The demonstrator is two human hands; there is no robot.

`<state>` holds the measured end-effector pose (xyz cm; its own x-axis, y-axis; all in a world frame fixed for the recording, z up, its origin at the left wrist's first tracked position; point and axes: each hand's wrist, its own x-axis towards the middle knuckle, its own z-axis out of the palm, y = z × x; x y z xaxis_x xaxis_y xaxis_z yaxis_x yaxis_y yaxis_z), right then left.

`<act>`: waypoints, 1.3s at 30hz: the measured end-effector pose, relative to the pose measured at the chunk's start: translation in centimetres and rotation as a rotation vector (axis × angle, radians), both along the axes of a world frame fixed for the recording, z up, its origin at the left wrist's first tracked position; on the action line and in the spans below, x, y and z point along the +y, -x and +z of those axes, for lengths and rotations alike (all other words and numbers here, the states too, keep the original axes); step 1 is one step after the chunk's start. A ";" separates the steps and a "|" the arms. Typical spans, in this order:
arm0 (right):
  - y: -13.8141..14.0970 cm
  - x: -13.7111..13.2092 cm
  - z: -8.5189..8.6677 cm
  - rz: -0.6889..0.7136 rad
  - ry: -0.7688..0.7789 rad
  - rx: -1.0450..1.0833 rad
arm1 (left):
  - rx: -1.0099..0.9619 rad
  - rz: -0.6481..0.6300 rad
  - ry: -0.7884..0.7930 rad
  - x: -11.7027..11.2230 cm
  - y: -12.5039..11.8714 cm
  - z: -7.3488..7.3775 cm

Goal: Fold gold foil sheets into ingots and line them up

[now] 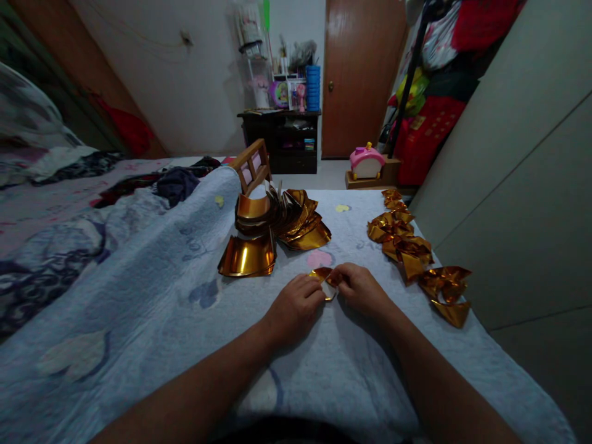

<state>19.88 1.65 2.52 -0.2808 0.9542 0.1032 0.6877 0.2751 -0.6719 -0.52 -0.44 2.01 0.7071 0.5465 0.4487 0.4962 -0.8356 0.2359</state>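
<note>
A small bent piece of shiny gold foil (319, 272) is pinched in the closed fingers of the left hand (296, 306) and the right hand (359, 288), over the light-blue patterned blanket (171, 351). Stacked curved gold sheets (247, 256) lie beyond; folded gold shapes (409, 253), at right.

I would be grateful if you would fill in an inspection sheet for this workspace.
Surface: blue patterned cloth, lightly rumpled.
Job's things: shiny gold sheets in overlapping stacks; folded gold pieces in a loose row along the right side; one gold piece between the hands.
Clutter: dark clothing bunched on the left.
Hands: left hand and right hand both grip the gold piece.
Cables: what looks like a thin cord on the wall.
Surroundings: brown door, dark cabinet, pink toy.
</note>
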 end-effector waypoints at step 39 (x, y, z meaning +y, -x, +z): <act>-0.4 0.4 -1.0 0.135 -0.242 -0.164 | 0.032 0.230 0.121 1.0 1.1 -0.5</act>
